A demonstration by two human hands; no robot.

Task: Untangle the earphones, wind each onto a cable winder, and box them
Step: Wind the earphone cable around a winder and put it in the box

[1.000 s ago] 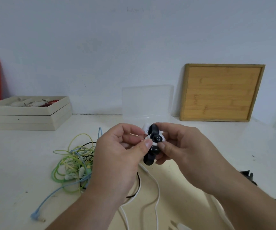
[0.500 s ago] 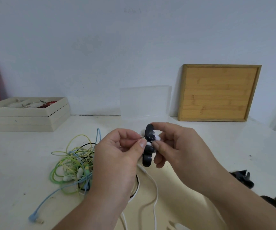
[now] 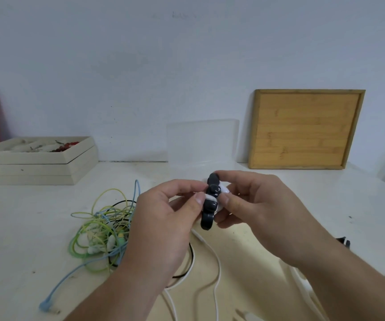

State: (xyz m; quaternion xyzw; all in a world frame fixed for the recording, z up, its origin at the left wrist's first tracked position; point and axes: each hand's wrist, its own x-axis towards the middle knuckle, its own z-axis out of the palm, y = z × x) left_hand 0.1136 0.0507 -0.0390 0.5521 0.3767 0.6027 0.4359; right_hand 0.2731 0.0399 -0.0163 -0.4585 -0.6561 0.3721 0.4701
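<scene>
A black cable winder (image 3: pixel 210 202) stands upright between both hands above the table, with white earphone cable wrapped round its middle. My left hand (image 3: pixel 163 218) pinches the white cable at the winder's left side with thumb and forefinger. My right hand (image 3: pixel 254 205) grips the winder from the right, fingers curled over its top and thumb on its front. The loose white cable (image 3: pixel 217 269) trails down from the winder onto the table. A tangle of green, blue and black earphones (image 3: pixel 101 232) lies to the left of my left hand.
A clear plastic box (image 3: pixel 202 142) stands at the wall behind the hands, next to a leaning bamboo tray (image 3: pixel 305 128). Stacked beige trays (image 3: pixel 36 163) sit at the back left. More black winders (image 3: pixel 344 242) lie at the right edge.
The hands have stayed in place; the winder has turned slightly between them, and the right thumb now lies on its front.
</scene>
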